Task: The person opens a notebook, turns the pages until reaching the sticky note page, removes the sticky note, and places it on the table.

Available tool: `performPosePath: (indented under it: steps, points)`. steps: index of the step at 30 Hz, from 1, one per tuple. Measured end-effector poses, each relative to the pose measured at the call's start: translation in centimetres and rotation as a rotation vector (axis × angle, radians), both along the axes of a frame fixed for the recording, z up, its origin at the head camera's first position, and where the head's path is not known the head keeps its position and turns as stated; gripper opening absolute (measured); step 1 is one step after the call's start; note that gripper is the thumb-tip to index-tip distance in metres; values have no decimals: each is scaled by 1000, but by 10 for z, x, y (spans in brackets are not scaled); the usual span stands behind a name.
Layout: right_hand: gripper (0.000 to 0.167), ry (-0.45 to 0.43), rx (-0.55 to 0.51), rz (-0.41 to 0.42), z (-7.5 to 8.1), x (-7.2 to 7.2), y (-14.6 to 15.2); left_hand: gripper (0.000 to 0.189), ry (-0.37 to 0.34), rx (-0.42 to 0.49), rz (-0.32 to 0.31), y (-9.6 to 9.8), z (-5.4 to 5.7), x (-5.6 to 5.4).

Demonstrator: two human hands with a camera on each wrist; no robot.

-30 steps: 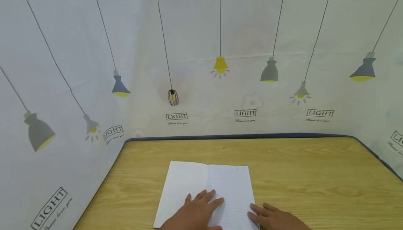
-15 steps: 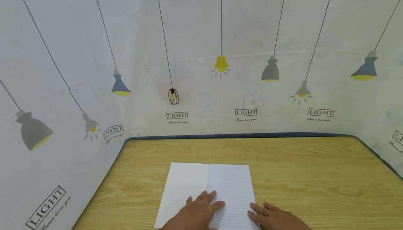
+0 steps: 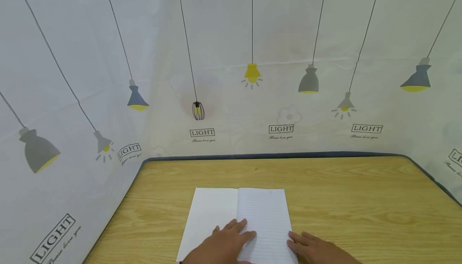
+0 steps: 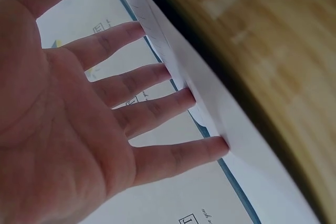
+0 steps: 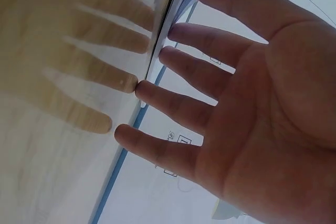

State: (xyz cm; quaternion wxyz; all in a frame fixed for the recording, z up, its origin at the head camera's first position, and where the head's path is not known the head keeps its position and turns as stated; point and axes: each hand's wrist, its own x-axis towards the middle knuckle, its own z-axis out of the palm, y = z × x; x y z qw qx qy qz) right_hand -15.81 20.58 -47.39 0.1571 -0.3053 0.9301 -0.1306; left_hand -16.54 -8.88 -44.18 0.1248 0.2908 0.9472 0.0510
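An open notebook [image 3: 265, 210] lies flat on the wooden table, its left page blank and its right page ruled. My left hand [image 3: 225, 242] rests across the centre fold with fingers spread, and in the left wrist view the straight fingertips [image 4: 218, 145] touch the white paper. At the notebook's right edge is my right hand [image 3: 315, 248], fingers extended. In the right wrist view its fingertips [image 5: 126, 135] meet the glossy tabletop and the notebook's edge, with the hand mirrored in the surface. Neither hand grips anything. The near end of the notebook is cut off by the frame.
The wood-grain table [image 3: 361, 200] spreads around the notebook, bordered by a dark blue edge [image 3: 288, 155]. White cloth walls [image 3: 231, 35] printed with hanging lamps and "LIGHT" labels stand close behind it and on both sides.
My right hand has shifted slightly right along the notebook's edge. The upper edge of the left page lies a little lower and flatter. My left hand stays in nearly the same place.
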Motion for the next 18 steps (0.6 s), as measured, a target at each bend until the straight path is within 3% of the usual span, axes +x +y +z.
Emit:
performPosePath:
  steps: [4, 11, 14, 18]
  points:
    - [78, 19, 16, 2, -6, -4, 3, 58, -15, 8, 18, -1, 0, 1]
    - [89, 130, 12, 34, -46, -18, 17, 58, -23, 6, 15, -3, 3, 0]
    - [90, 132, -2, 30, -43, -16, 17, 58, -22, 1, 15, -2, 3, -1]
    - [88, 67, -15, 3, -19, -7, 10, 58, -12, 6, 15, -1, 4, 0]
